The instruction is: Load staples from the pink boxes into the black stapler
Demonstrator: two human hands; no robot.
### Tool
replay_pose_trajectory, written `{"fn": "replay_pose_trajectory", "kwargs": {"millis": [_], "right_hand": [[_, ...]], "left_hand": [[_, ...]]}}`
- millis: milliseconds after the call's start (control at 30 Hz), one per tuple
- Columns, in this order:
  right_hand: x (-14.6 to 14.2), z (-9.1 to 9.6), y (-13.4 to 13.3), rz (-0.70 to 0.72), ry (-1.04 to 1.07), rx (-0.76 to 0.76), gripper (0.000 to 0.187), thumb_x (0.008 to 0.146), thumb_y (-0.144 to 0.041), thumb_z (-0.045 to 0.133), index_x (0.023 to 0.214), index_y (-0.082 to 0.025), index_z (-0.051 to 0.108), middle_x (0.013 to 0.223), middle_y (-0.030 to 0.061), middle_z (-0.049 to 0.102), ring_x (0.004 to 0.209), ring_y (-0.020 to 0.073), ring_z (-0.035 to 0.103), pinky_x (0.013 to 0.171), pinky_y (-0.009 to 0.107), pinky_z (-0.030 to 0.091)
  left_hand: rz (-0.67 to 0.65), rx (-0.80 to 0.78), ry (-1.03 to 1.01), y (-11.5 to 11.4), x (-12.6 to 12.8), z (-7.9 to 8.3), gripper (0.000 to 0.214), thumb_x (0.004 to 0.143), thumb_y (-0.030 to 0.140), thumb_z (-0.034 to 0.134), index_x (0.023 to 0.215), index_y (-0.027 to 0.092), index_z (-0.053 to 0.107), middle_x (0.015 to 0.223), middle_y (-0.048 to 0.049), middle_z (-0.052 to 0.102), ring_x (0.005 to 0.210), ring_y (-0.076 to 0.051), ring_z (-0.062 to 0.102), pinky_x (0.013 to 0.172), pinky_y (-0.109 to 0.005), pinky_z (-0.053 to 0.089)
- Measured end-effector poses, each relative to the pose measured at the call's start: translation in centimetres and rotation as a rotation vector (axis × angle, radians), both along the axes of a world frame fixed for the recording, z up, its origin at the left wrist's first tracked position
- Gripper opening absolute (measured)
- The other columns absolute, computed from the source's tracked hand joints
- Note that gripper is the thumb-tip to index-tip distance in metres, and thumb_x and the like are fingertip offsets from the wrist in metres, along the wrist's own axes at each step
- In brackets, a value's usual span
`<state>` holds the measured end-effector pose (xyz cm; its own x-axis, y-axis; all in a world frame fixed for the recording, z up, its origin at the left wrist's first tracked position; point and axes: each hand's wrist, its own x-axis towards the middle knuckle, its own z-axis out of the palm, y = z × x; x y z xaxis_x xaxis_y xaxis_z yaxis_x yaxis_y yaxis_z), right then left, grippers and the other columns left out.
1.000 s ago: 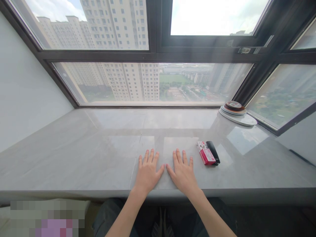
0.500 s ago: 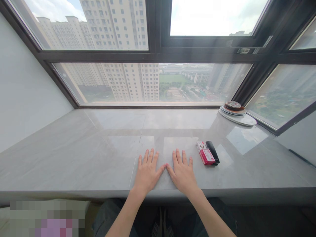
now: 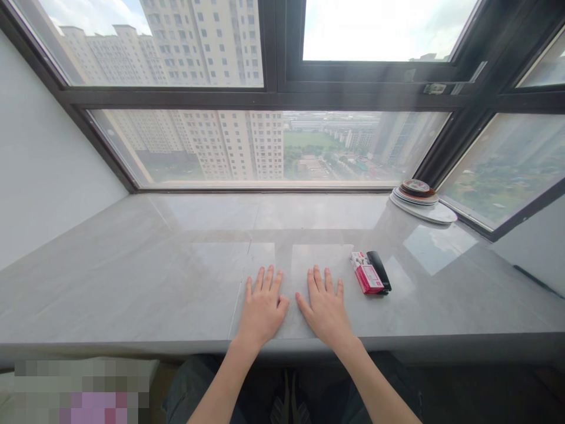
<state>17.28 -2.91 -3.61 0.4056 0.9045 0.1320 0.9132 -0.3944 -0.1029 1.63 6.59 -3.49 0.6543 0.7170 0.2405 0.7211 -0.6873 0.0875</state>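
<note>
Head view: left hand (image 3: 261,310), right hand (image 3: 325,312) flat on glossy grey stone tabletop (image 3: 132,277), fingers spread, grip released, nothing held. Small red-and-white cardboard box (image 3: 366,274) touching black stapler (image 3: 379,271), just right of right hand. Advised: reach rightward, pinch box by long sides.

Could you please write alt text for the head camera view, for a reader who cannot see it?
A person's left hand and right hand lie flat, palms down, side by side on a grey stone sill. Right of them lie a red box and a black stapler; stacked plates sit by the window.
</note>
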Motion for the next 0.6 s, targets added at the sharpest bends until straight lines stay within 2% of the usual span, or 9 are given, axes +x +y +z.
{"fn": "replay_pose_trajectory", "kwargs": {"millis": [267,600], "right_hand": [[-0.06,-0.28,0.05,0.006,-0.016,0.015,0.076,0.100,-0.053,0.037,0.164,-0.014,0.023,0.170,0.0129,0.007,0.155,0.0394,-0.001,0.120,0.065,-0.001],[-0.03,-0.07,-0.15,0.024,-0.028,-0.015,0.070,0.099,-0.039,0.035,0.164,-0.015,0.022,0.171,0.0109,0.007,0.156,0.0386,-0.003,0.120,0.065,0.000]], "left_hand": [[-0.003,-0.009,0.028,-0.04,-0.03,0.20,0.067,0.096,0.030,0.043,0.161,0.028,0.029,0.170,-0.0017,0.021,0.158,-0.030,0.011,0.126,-0.057,0.013],[-0.003,-0.002,-0.003,-0.04,-0.05,0.05,0.068,0.094,0.029,0.045,0.161,0.028,0.032,0.169,-0.0022,0.023,0.157,-0.030,0.013,0.126,-0.057,0.013]]}}
